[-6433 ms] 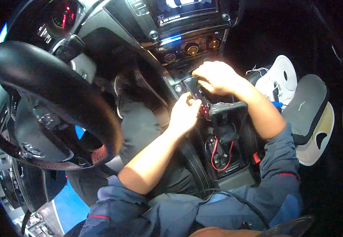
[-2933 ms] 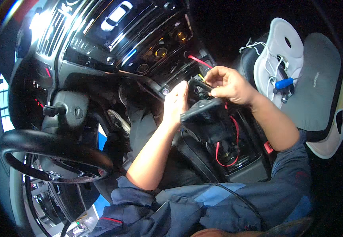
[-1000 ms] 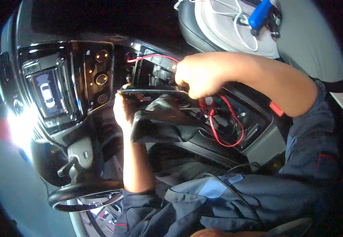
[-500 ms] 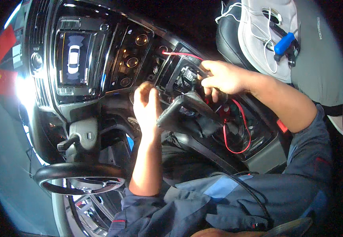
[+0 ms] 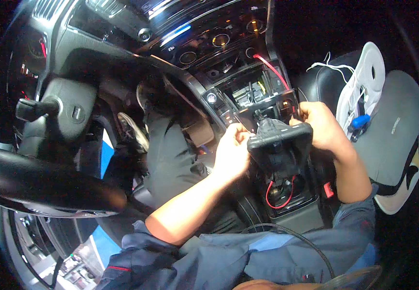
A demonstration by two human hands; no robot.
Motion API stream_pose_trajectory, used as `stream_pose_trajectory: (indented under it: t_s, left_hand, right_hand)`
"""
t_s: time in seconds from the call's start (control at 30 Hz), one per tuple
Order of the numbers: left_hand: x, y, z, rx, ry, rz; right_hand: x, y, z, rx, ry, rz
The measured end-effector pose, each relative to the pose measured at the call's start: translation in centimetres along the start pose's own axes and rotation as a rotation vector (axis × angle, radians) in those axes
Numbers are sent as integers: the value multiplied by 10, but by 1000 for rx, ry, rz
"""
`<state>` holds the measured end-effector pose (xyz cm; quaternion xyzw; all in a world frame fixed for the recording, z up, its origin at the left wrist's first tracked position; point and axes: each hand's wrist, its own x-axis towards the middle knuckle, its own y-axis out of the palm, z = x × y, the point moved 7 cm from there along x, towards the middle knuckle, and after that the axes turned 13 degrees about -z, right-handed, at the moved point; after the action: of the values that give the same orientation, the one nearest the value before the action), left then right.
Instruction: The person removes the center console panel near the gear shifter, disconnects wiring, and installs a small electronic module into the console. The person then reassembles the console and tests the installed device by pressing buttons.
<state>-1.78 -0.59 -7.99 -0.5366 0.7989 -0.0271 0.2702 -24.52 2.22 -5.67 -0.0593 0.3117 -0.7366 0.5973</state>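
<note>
Hands (image 5: 233, 154) at glossy blk trim (image 5: 275, 108), wrinkled boot (image 5: 271, 128)

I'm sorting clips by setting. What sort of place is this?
Almost certainly the front of a car's interior: there's a steering wheel, round control dials and a red seat-belt buckle.

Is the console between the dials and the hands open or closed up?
Open: below the dials, pale inner parts of the console lie uncovered.
</note>
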Motion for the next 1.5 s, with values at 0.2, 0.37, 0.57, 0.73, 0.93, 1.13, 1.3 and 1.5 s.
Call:
stream_pose_trajectory:
  t_s: [0.2,0.37,0.57,0.73,0.93,1.13,1.3,1.5]
  left_hand:
    - [-5,-2,-1,185,150,-130]
    - [2,-1,4,172,70,-101]
    - [-3,7,11,115,55,29]
    - [-14,24,2,451,249,362]
    - [-4,2,-17,145,-80,297]
    - [56,-79,-53,698,315,-465]
    - [70,-69,-21,522,-42,-540]
    - [84,-50,-12,366,23,-648]
  right_hand:
    - [-4,-15,22,-326,-81,152]
    - [-13,-13,26,-318,-209,335]
    - [-13,-7,5,-184,8,385]
    - [-10,-14,-3,71,103,241]
    - [-4,-14,-11,49,9,183]
    - [-7,-2,-20,71,44,396]
    - [-7,5,-20,62,78,416]
    - [-7,12,-22,33,97,406]
